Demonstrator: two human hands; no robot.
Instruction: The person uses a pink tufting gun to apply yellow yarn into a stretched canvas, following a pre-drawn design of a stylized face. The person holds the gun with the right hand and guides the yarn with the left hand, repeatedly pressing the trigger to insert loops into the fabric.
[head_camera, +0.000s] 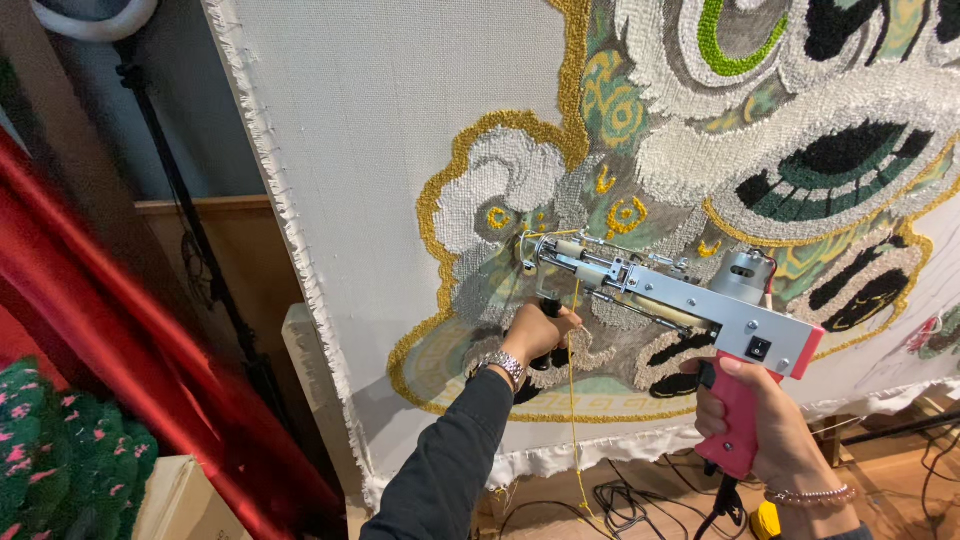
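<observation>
A person stands before a large cream woven cloth (400, 130) stretched upright, its left edge frayed. Much of it is filled with looped yarn in gold, white, grey, green and black, forming swirling outlines and cloud-like shapes; the gold border reads as nubbly and raised.

The right hand (760, 420) is wrapped closed around the pink plastic handle of a tufting gun with a silver metal body (690, 295), index finger near the trigger. The left hand (535, 335), wearing a metal link watch, has its grip closed on the gun's black front handle. The tool's nose rests against the tufted area near the middle of the cloth. A thin strand of yellow yarn (572, 400) hangs down from the gun.

Below, black cables (620, 500) lie tangled on a wooden floor (890, 480). To the left hangs shiny red fabric (110, 330), with a dark green tufted piece dotted pink (60, 460) beside a cardboard box (180, 500).
</observation>
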